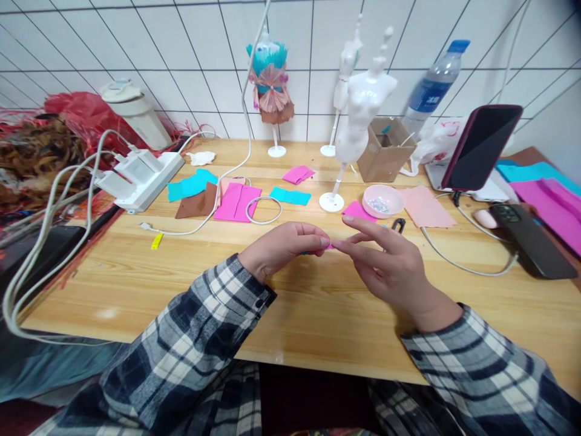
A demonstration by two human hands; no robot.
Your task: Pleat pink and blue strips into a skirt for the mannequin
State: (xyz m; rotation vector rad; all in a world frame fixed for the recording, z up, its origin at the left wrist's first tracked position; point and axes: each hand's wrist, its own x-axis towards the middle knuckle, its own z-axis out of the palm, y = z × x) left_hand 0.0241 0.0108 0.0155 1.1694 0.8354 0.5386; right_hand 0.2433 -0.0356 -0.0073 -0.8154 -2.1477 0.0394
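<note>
My left hand [296, 243] is closed, with thumb and fingertips pinched together on a tiny piece of pink crepe paper [330, 246]. A bit of teal shows under its fingers, mostly hidden. My right hand [394, 261] has its fingers stretched out and apart, one fingertip at the edge of the pink piece. Just beyond the hands lie a larger pink paper piece [356, 211], a pink dish [391, 209] of small shiny bits and a small black tool [398, 226]. A bare white mannequin [363, 103] on a stand rises behind them.
Pink [236, 203], teal [290, 195] and brown paper pieces [195, 203] lie mid-table. A dressed mannequin [272, 85], cardboard box [385, 157] and water bottle [433, 88] stand at the back. A power strip [149, 175] with cables is left; phones [481, 148] are right.
</note>
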